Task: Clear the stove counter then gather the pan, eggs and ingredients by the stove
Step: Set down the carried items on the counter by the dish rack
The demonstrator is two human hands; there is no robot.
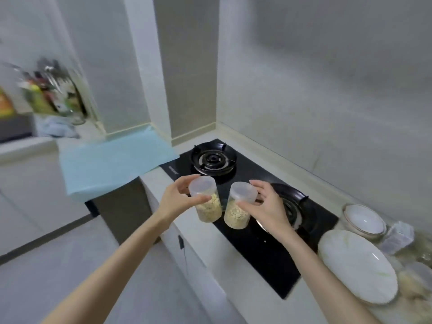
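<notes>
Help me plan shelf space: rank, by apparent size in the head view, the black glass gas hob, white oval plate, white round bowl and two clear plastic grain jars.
1. Black glass gas hob
2. White oval plate
3. White round bowl and two clear plastic grain jars: look alike, unranked.

A: What's in hand?
B: My left hand (174, 202) grips the left jar (208, 203) near its lid; my right hand (265, 210) grips the right jar (238, 212) just beside it; both jars hold pale grain, at the black stove's (264, 253) front.

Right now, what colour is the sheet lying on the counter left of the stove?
The sheet is plain light blue, seen in the head view.
</notes>
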